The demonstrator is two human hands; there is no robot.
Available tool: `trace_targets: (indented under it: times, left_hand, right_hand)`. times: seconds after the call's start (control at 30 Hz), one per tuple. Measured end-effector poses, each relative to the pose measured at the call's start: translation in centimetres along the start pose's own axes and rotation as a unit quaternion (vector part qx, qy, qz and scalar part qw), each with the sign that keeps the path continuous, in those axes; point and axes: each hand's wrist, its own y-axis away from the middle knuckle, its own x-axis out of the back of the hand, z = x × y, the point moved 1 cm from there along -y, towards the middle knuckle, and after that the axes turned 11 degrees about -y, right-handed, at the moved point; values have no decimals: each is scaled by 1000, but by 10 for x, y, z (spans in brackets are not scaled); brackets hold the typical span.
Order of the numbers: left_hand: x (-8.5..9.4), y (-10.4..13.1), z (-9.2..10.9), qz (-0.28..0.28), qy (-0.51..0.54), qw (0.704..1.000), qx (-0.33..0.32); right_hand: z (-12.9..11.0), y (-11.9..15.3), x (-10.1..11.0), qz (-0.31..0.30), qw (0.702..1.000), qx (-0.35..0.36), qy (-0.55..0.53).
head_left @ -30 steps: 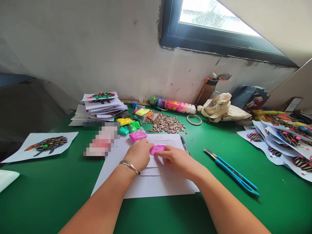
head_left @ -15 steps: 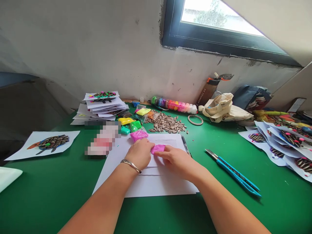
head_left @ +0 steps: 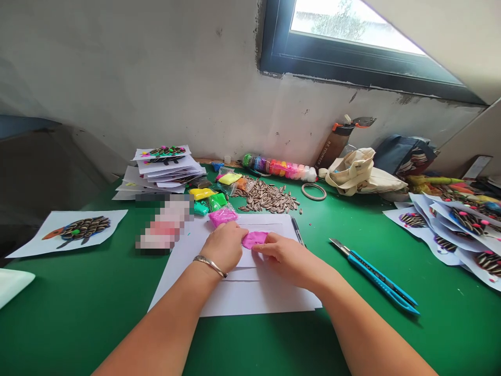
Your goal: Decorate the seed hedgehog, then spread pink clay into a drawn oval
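A flattened oval of pink modelling clay (head_left: pixel 254 239) lies on small white sheets atop larger white paper (head_left: pixel 180 282). My left hand (head_left: pixel 225 244), a silver bangle at its wrist, is curled with its fingertips on the clay's left edge. From the right, my right hand (head_left: pixel 287 257) presses thumb and fingers against the clay's right and near edge. Parts of the left fingers are hidden behind the hand. Just beyond my left hand sits a bag of pink clay (head_left: pixel 223 214). A black pen (head_left: pixel 297 231) lies by the paper's right edge.
Sunflower seeds (head_left: pixel 270 196) and bagged clay (head_left: pixel 202 194) lie behind the paper. A blue utility knife (head_left: pixel 379 279), blade out, rests at right. Seed-picture sheets (head_left: pixel 465 230) are stacked right and a paper pile (head_left: pixel 168 169) stands back left. One seed picture (head_left: pixel 78 230) lies left.
More of the pink clay shows, and it looks wider and rounder. My right fingers have shifted slightly right along its edge. My left hand has stayed nearly still.
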Motion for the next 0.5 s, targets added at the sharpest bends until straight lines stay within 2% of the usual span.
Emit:
trace_targets:
  times: [0.5]
  left_hand:
    - [0,0,0,-2,-4,1000,2]
  right_hand:
    - [2,-1,1,-2,1000,3,-30]
